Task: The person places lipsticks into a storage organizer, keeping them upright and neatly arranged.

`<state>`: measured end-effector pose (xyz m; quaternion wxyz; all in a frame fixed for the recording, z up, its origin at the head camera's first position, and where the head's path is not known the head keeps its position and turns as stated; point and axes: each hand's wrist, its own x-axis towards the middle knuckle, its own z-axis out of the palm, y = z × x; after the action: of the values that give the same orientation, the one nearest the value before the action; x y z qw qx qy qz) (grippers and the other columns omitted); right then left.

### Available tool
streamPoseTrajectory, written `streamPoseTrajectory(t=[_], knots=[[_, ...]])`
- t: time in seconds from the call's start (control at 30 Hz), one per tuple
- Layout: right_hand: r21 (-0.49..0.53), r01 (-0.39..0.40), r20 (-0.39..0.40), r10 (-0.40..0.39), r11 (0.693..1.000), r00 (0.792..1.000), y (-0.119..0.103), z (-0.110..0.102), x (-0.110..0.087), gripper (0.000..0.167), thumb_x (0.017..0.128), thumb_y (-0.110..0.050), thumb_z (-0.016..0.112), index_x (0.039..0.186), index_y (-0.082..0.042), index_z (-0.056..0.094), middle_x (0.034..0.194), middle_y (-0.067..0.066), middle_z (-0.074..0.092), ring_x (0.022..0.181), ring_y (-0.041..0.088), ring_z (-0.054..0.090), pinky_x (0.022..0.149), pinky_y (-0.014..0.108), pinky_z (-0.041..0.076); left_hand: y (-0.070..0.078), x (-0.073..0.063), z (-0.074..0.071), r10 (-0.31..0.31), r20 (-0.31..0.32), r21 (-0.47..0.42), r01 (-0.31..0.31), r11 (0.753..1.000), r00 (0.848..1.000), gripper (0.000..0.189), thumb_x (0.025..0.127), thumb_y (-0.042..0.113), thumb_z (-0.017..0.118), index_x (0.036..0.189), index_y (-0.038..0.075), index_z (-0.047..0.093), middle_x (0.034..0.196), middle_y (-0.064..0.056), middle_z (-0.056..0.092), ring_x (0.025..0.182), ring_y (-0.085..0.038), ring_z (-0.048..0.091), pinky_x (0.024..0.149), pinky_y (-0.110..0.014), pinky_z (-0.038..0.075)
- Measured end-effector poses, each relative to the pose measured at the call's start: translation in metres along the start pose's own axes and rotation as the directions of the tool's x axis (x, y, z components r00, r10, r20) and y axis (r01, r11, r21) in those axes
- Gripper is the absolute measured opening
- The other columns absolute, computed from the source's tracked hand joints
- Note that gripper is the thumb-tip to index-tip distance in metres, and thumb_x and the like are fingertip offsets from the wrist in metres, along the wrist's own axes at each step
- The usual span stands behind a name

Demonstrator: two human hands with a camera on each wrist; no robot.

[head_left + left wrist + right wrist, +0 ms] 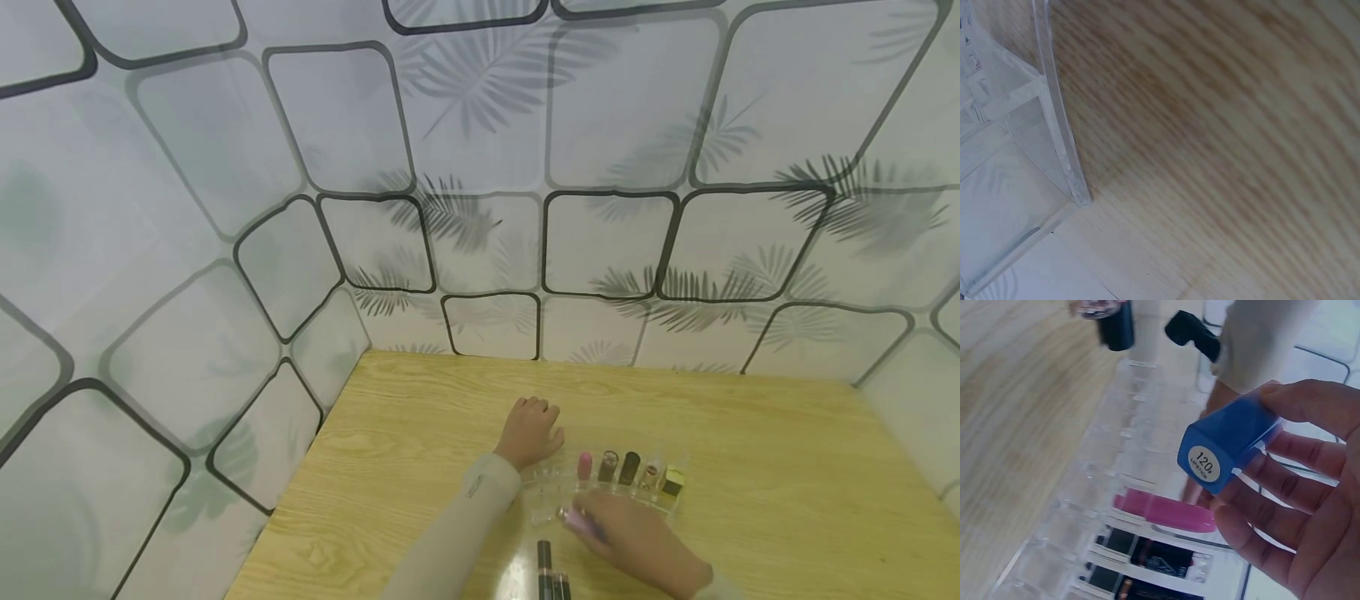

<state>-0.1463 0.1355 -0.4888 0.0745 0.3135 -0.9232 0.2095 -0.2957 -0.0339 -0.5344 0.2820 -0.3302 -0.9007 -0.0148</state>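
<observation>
My right hand [633, 537] pinches a lipstick [1229, 440] between thumb and fingers, above the front of a clear acrylic organizer [543, 504]. The lipstick's blue base, with a round "120# LIPSTICK" label, faces the right wrist camera. My left hand [531, 433] lies at the organizer's far left corner, its fingers loosely bent; whether they touch it is unclear. That hand is out of the left wrist view, where the organizer's edge [1063, 137] shows. In the organizer's back row stand a pink lipstick [585, 465], a black one [629, 468] and a gold-and-black one [673, 481], among others.
Dark lipstick tubes [545, 567] stand near the bottom of the head view, in front of the organizer. Everything is on a wood-grain table [420, 433]. A patterned wall covering [487, 242] rises behind the table and along its left side.
</observation>
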Motion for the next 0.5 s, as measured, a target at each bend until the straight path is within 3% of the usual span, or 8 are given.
streamPoseTrajectory(t=[0.13,0.27,0.5], knots=[[0.007,0.05,-0.074,-0.049,0.999,0.996,-0.002,-0.007,0.003,0.015,0.091,-0.032,0.057,0.086,-0.019,0.062,0.071,-0.018,0.055,0.062,-0.009,0.045,0.055,0.013,0.043,0.0,0.0,-0.002,-0.006,0.011,-0.004,0.006,1.0,1.0,0.019,0.081,0.035,0.062,0.085,0.017,0.067,0.074,0.005,0.063,0.068,-0.009,0.056,0.068,-0.023,0.046],[0.029,0.098,-0.158,-0.092,0.995,0.983,-0.003,-0.013,0.006,0.007,0.088,-0.026,0.063,0.085,-0.021,0.06,0.07,-0.019,0.052,0.061,-0.012,0.042,0.055,0.011,0.042,0.0,0.0,-0.002,-0.008,0.008,-0.005,0.008,1.0,1.0,0.019,0.08,0.034,0.062,0.085,0.016,0.067,0.074,0.005,0.064,0.068,-0.009,0.056,0.068,-0.023,0.046],[0.077,0.105,-0.192,-0.089,0.991,0.977,-0.006,-0.025,0.011,0.01,0.087,-0.023,0.065,0.085,-0.024,0.055,0.071,-0.02,0.05,0.063,-0.01,0.044,0.055,0.012,0.043,0.0,0.0,0.004,-0.007,0.012,0.0,0.007,1.0,1.0,0.02,0.081,0.035,0.063,0.086,0.016,0.069,0.076,0.006,0.065,0.068,-0.008,0.057,0.068,-0.022,0.047]])
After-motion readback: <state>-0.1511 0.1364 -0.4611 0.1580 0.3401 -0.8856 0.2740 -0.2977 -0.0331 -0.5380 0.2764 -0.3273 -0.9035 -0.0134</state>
